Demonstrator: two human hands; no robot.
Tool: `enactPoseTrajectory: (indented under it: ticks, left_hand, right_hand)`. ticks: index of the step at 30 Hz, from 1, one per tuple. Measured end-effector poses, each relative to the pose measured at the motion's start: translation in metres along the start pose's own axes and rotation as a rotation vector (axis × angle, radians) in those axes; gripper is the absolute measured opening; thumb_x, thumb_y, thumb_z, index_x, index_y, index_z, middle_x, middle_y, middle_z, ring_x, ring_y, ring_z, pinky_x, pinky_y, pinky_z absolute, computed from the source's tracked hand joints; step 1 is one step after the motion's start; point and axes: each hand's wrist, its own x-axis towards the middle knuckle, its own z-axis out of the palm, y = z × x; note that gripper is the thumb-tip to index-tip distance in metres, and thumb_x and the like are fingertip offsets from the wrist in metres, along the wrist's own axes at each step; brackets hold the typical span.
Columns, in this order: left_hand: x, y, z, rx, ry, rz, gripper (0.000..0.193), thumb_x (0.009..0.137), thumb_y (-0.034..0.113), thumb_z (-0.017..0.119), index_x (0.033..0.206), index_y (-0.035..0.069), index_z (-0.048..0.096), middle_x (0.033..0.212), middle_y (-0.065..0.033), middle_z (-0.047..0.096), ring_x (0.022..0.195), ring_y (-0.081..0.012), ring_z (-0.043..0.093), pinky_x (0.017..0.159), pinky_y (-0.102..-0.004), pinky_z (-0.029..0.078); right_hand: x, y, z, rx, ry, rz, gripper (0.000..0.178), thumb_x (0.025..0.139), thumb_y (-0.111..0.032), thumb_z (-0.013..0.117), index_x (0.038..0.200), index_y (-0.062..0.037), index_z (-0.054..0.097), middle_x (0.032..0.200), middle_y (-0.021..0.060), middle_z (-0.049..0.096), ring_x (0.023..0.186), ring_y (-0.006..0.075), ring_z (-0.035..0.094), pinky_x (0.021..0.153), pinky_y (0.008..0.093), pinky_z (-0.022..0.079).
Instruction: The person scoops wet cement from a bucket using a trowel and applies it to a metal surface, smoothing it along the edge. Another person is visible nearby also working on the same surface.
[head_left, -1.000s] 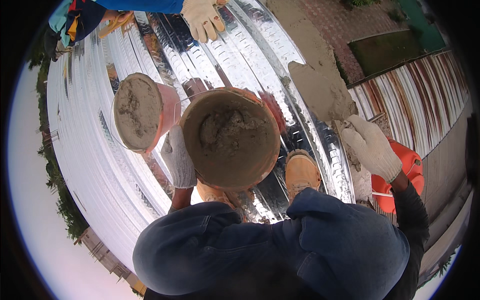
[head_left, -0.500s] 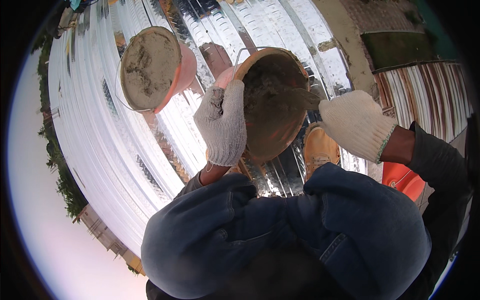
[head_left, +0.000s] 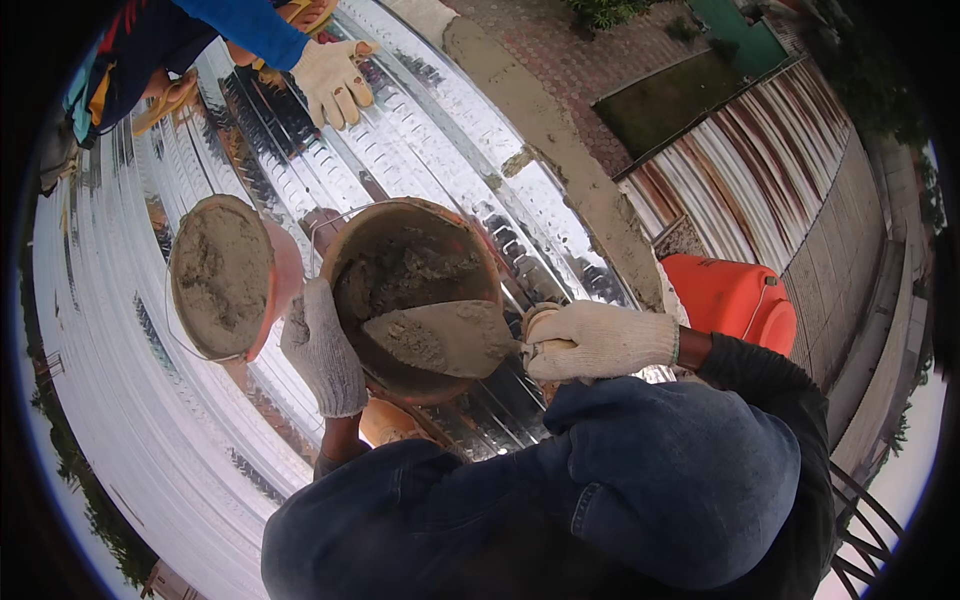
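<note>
My right hand [head_left: 600, 342], in a knitted off-white work glove, is closed around the handle of a trowel [head_left: 480, 340]. The trowel's blade lies over the open mouth of a bucket [head_left: 445, 222], carrying a lump of wet grey mortar [head_left: 410, 342]. More mortar [head_left: 415, 275] sits inside that bucket, which is tilted toward me. My left hand [head_left: 325, 350], also gloved, grips the bucket's left side at the rim. Just left of it stands a second, pinkish bucket [head_left: 287, 275], filled near the brim with mortar.
Shiny ribbed metal sheeting [head_left: 110, 350] lies beneath the buckets. At the upper left, another person's gloved hand [head_left: 335, 85] reaches over it from a blue sleeve. A bright orange container [head_left: 715, 295] stands at the right, beside a mortar-covered ledge [head_left: 560, 165] and corrugated roofing [head_left: 740, 160].
The trowel blade has risen out of the bucket's inside and now shows mortar on top. My view has shifted, bringing the other person's hand and more of the orange container into sight.
</note>
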Motion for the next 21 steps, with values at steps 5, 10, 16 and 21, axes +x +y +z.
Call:
enactPoseTrajectory:
  ticks: [5, 10, 16, 21]
  left_hand:
    - [0.011, -0.003, -0.003, 0.078, -0.084, 0.056, 0.029, 0.119, 0.026, 0.070, 0.110, -0.001, 0.075, 0.099, -0.0002, 0.070, 0.089, -0.0073, 0.059, 0.080, -0.0285, 0.052]
    - [0.012, 0.004, 0.008, 0.020, -0.115, 0.017, 0.028, 0.120, 0.025, 0.068, 0.108, 0.001, 0.075, 0.097, 0.0016, 0.067, 0.090, -0.0069, 0.058, 0.081, -0.0285, 0.052]
    - [0.017, -0.004, 0.000, 0.069, -0.112, 0.071, 0.022, 0.121, 0.022, 0.066, 0.112, 0.003, 0.074, 0.101, 0.0019, 0.068, 0.094, -0.0065, 0.059, 0.082, -0.0281, 0.052]
    - [0.024, -0.015, -0.021, 0.103, -0.117, 0.048, 0.022, 0.122, 0.022, 0.065, 0.112, 0.004, 0.072, 0.104, 0.0018, 0.069, 0.095, -0.0077, 0.060, 0.085, -0.0282, 0.052]
  right_hand:
    - [-0.057, 0.011, 0.005, -0.165, 0.590, 0.042, 0.044, 0.108, -0.037, 0.070, 0.133, -0.0012, 0.078, 0.102, 0.0151, 0.079, 0.087, 0.0270, 0.079, 0.082, 0.0451, 0.062]
    - [-0.050, 0.038, 0.019, -0.320, 1.199, 0.119, 0.032, 0.106, -0.026, 0.070, 0.128, -0.0040, 0.065, 0.108, 0.0230, 0.078, 0.100, 0.0466, 0.078, 0.086, 0.0566, 0.062]
    - [-0.021, 0.097, 0.020, -0.363, 1.250, 0.263, 0.036, 0.107, -0.026, 0.071, 0.133, -0.0038, 0.061, 0.115, 0.0277, 0.075, 0.104, 0.0500, 0.076, 0.089, 0.0591, 0.062]
    - [-0.037, 0.110, -0.011, -0.278, 1.331, 0.115, 0.034, 0.108, -0.025, 0.070, 0.133, -0.0038, 0.060, 0.121, 0.0269, 0.075, 0.107, 0.0501, 0.076, 0.089, 0.0599, 0.060]
